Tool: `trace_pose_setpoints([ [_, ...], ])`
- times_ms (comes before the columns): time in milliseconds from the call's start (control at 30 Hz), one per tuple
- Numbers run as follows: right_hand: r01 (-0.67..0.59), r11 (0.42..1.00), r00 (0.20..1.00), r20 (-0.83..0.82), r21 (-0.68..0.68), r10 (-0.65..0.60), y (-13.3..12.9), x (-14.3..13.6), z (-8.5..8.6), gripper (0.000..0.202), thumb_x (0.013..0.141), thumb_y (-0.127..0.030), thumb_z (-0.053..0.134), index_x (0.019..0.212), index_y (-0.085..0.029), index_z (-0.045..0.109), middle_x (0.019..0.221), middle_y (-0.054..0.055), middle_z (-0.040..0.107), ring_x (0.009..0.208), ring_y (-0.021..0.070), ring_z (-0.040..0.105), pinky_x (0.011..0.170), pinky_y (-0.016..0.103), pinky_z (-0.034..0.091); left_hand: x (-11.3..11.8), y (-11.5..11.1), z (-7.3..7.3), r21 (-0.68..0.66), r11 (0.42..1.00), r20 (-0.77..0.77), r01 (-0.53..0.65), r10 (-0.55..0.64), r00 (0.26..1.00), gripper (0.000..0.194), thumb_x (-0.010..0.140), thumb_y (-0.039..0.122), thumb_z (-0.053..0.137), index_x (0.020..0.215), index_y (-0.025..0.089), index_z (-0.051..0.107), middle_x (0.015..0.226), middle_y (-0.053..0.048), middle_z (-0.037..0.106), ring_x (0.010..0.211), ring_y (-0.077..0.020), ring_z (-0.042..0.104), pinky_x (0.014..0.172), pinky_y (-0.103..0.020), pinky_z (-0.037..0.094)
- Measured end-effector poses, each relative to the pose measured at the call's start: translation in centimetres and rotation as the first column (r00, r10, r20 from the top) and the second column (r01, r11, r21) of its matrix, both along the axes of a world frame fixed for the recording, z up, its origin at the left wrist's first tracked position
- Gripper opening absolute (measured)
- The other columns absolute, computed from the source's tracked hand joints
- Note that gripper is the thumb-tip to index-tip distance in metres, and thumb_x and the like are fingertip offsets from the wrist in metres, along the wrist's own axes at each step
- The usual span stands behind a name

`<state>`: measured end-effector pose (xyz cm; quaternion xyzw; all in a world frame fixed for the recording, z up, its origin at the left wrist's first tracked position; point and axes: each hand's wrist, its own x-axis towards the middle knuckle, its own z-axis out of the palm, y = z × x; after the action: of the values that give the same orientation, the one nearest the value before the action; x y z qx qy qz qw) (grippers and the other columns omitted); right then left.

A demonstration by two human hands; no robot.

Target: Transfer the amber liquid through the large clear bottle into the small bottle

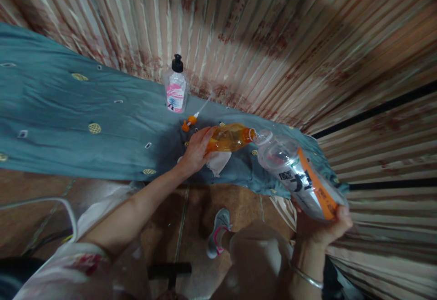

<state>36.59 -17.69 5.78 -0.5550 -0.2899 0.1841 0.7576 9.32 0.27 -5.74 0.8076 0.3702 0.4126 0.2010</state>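
Note:
My left hand (198, 151) is closed around an amber bottle (230, 138), which lies tilted nearly on its side with its uncapped neck pointing right. In my right hand (324, 227) is a large clear plastic bottle (297, 175) with a silver and orange label, gripped near its base. Its neck points up and left, and the two bottle mouths meet or almost meet; I cannot tell whether they touch. An orange pump top (190, 122) with a clear dip tube lies behind my left hand. Under the amber bottle is a crumpled white tissue (218, 162).
A clear bottle with a black cap and pink label (176, 93) stands at the back of the blue-green cloth (123, 122). A pleated, flower-patterned curtain (211, 31) hangs behind and to the right. A grey cable (51, 200) curves at the lower left.

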Motion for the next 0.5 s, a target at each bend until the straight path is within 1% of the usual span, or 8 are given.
trace_pose_setpoints([
  [133, 0.005, 1.0, 1.0, -0.003, -0.003, -0.005, -0.01, 0.03, -0.01, 0.045, 0.067, -0.057, 0.059, 0.089, -0.019, 0.067, 0.077, 0.003, 0.06, 0.057, 0.0163, 0.053, 0.035, 0.023, 0.033, 0.04, -0.07, 0.13, -0.005, 1.0, 0.006, -0.003, 0.003, 1.0, 0.072, 0.09, 0.034, 0.06, 0.154, 0.016, 0.032, 0.151, -0.021, 0.049, 0.14, -0.0344, 0.048, 0.119, -0.059, 0.038],
  [367, -0.011, 1.0, 1.0, 0.001, 0.002, 0.011, -0.07, 0.2, -0.16, 0.046, 0.067, -0.058, 0.059, 0.089, -0.018, 0.067, 0.075, 0.003, 0.058, 0.058, 0.0172, 0.054, 0.035, 0.023, 0.033, -0.02, 0.0, 0.04, -0.003, 1.0, -0.008, 0.005, -0.005, 1.0, 0.074, 0.089, 0.028, 0.06, 0.155, 0.019, 0.03, 0.152, -0.02, 0.048, 0.141, -0.034, 0.047, 0.12, -0.059, 0.037],
  [500, -0.029, 0.999, 1.0, 0.011, 0.014, 0.029, 0.01, 0.15, -0.08, 0.047, 0.067, -0.058, 0.059, 0.089, -0.018, 0.067, 0.075, 0.004, 0.059, 0.057, 0.0173, 0.054, 0.034, 0.023, 0.032, 0.1, 0.05, -0.17, 0.021, 1.0, 0.003, -0.012, 0.012, 1.0, 0.07, 0.091, 0.031, 0.058, 0.154, 0.017, 0.031, 0.15, -0.021, 0.049, 0.139, -0.0341, 0.048, 0.119, -0.059, 0.038],
])
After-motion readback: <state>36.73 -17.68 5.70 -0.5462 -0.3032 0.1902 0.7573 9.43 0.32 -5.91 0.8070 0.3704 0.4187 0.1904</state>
